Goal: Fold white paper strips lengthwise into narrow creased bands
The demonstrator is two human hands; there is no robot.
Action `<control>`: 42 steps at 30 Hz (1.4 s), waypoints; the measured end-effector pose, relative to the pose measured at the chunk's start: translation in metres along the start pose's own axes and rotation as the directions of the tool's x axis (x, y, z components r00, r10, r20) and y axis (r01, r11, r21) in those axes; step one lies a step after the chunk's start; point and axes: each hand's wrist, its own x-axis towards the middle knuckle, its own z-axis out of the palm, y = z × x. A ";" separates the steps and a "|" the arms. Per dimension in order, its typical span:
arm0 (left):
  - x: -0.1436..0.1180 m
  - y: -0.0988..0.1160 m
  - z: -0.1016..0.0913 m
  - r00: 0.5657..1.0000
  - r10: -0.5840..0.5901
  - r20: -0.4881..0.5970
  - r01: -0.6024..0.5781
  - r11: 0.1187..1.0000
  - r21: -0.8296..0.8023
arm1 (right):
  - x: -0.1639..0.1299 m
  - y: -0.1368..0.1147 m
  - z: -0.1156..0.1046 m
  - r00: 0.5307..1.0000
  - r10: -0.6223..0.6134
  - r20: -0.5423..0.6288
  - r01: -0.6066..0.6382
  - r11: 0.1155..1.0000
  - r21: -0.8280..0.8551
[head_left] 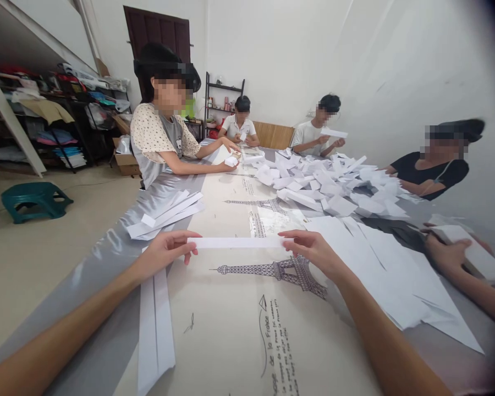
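Observation:
I hold a long, narrow folded strip of white paper [237, 242] level above the table, one end in each hand. My left hand [165, 251] pinches its left end and my right hand [313, 248] pinches its right end. Under the strip lies a table cover [231, 330] printed with Eiffel towers and French text. Two folded white strips [155, 324] lie by my left forearm, and flat white sheets [379, 275] are spread under and beside my right forearm.
A heap of folded white paper pieces [325, 184] fills the far middle of the table. Loose strips [167, 214] lie at the left. Several other people sit around the table folding paper; one person's hand [447, 253] holds paper at the right. A green stool [35, 199] stands on the floor.

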 end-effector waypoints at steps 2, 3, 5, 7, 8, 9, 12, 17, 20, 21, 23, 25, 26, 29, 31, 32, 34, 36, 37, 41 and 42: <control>0.000 0.001 0.001 1.000 0.004 0.009 -0.004 1.000 -0.016 | 0.001 0.001 0.003 0.996 -0.073 0.040 0.075 0.996 -0.040; 0.000 0.001 0.002 1.000 0.006 0.014 -0.006 1.000 -0.026 | 0.002 0.001 0.005 0.992 -0.110 0.063 0.113 0.992 -0.050; 0.000 0.000 0.003 1.000 0.011 0.016 -0.010 0.999 -0.043 | 0.003 0.003 0.009 0.982 -0.159 0.106 0.165 0.985 -0.057; 0.000 -0.001 0.004 1.000 0.012 0.004 -0.011 0.999 -0.038 | 0.004 0.004 0.012 0.974 -0.176 0.146 0.187 0.980 -0.065; 0.000 -0.001 0.004 1.000 0.013 -0.003 -0.013 0.999 -0.031 | 0.005 0.005 0.013 0.969 -0.185 0.164 0.198 0.978 -0.071; 0.000 -0.001 0.004 1.000 0.016 -0.008 -0.016 1.000 -0.024 | 0.005 0.006 0.014 0.964 -0.194 0.184 0.211 0.974 -0.080; 0.001 -0.001 0.005 1.000 0.029 -0.001 -0.029 1.000 -0.010 | 0.004 0.008 0.017 0.951 -0.210 0.225 0.243 0.961 -0.133; 0.002 -0.007 0.007 0.999 0.032 0.041 -0.036 0.995 0.094 | 0.002 0.010 0.023 0.948 -0.190 0.256 0.252 0.939 -0.234; 0.002 -0.012 0.008 0.998 0.061 0.018 -0.064 0.972 0.225 | 0.001 0.010 0.025 0.939 -0.173 0.296 0.258 0.925 -0.278; 0.002 -0.013 0.009 0.997 0.083 0.005 -0.081 0.960 0.269 | 0.001 0.010 0.025 0.937 -0.174 0.304 0.263 0.923 -0.281; 0.002 -0.014 0.009 0.991 0.135 0.000 -0.127 0.930 0.344 | 0.001 0.011 0.026 0.935 -0.185 0.302 0.275 0.917 -0.289; 0.002 -0.017 0.009 0.983 0.182 0.035 -0.180 0.896 0.407 | 0.002 0.013 0.026 0.938 -0.198 0.285 0.286 0.906 -0.312; 0.001 -0.019 0.009 0.978 0.199 0.061 -0.205 0.876 0.436 | 0.002 0.014 0.026 0.940 -0.200 0.278 0.288 0.900 -0.327; 0.001 -0.027 0.009 0.961 0.251 0.114 -0.273 0.810 0.519 | 0.003 0.017 0.026 0.941 -0.211 0.264 0.298 0.888 -0.350; 0.001 -0.032 0.010 0.943 0.310 0.122 -0.322 0.753 0.573 | 0.004 0.018 0.026 0.941 -0.225 0.251 0.305 0.885 -0.350; 0.001 -0.034 0.010 0.930 0.344 0.127 -0.349 0.723 0.597 | 0.004 0.018 0.026 0.942 -0.236 0.240 0.311 0.884 -0.349; 0.002 -0.034 0.011 0.904 0.402 0.144 -0.397 0.668 0.630 | 0.003 0.015 0.026 0.940 -0.256 0.226 0.323 0.882 -0.343; 0.001 -0.032 0.011 0.890 0.425 0.165 -0.423 0.634 0.647 | 0.002 0.011 0.024 0.939 -0.273 0.209 0.329 0.887 -0.323; 0.001 -0.030 0.011 0.892 0.417 0.174 -0.421 0.628 0.655 | 0.002 0.009 0.023 0.941 -0.275 0.197 0.325 0.894 -0.308; -0.004 -0.021 0.012 0.928 0.332 0.170 -0.355 0.647 0.675 | -0.002 0.001 0.018 0.970 -0.222 0.103 0.239 0.946 -0.218; -0.006 -0.019 0.013 0.937 0.313 0.158 -0.335 0.666 0.667 | -0.003 -0.001 0.017 0.978 -0.197 0.060 0.205 0.962 -0.182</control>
